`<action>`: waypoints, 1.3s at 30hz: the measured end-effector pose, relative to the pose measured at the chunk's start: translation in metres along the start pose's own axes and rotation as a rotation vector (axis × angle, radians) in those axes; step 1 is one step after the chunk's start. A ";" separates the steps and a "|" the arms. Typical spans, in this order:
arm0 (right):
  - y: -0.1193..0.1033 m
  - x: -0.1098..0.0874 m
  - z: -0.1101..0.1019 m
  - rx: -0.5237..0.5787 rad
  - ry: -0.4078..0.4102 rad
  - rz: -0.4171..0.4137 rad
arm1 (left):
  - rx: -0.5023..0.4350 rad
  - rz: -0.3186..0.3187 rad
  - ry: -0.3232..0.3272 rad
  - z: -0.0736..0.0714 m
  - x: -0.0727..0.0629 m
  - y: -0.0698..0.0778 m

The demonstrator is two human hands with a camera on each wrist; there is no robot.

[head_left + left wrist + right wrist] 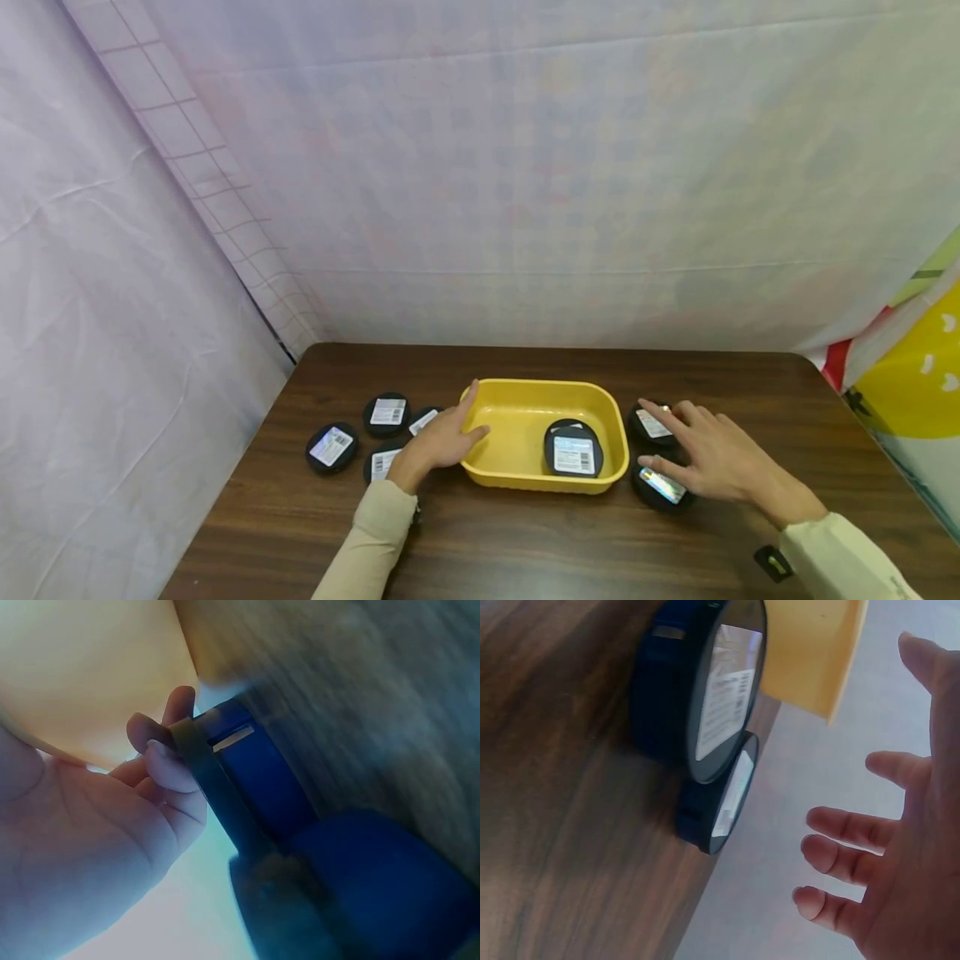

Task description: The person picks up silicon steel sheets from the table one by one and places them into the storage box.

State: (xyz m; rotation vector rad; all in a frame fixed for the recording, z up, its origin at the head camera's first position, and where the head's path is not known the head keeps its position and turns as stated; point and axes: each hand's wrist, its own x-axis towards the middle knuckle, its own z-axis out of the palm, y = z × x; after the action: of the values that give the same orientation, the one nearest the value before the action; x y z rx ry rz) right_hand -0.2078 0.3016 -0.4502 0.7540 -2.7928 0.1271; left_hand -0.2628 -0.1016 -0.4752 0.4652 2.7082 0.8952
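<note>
At the left end of a yellow plastic basin, my left hand holds the rim, thumb over the inner side. Its other fingers curl outside the wall, close to a round black case in the left wrist view; whether they touch it I cannot tell. My right hand, fingers spread and nothing held, hovers over two flat round black cases with white labels, the far one and the near one. Inside the basin's right half, one labelled black case overlaps another.
Several more black cases lie left of the basin, among them the leftmost case and a farther one. A small dark object lies beside the right sleeve. Behind the brown wooden table hangs a pale curtain.
</note>
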 end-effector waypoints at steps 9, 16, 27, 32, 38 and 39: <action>-0.005 -0.009 0.009 -0.025 -0.071 0.035 | -0.021 0.011 0.005 -0.002 -0.002 -0.001; -0.006 -0.014 0.015 -0.062 -0.047 0.036 | -0.023 -0.005 -0.010 -0.002 -0.001 0.000; -0.012 -0.020 0.022 -0.086 -0.048 0.053 | -0.048 -0.028 -0.021 0.000 -0.001 -0.002; -0.014 -0.021 0.026 -0.085 -0.078 0.069 | -0.053 -0.030 -0.026 -0.001 -0.001 -0.002; -0.015 -0.021 0.030 -0.098 -0.086 0.058 | -0.058 -0.034 -0.028 0.000 0.000 -0.002; -0.015 -0.021 0.031 -0.098 -0.085 0.055 | -0.059 -0.032 -0.030 0.000 0.000 -0.002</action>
State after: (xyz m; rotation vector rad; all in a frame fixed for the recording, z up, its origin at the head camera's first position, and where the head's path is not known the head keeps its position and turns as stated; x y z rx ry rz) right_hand -0.1889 0.2946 -0.4850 0.6738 -2.8765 -0.0330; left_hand -0.2630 -0.1033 -0.4764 0.4188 2.6463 0.9496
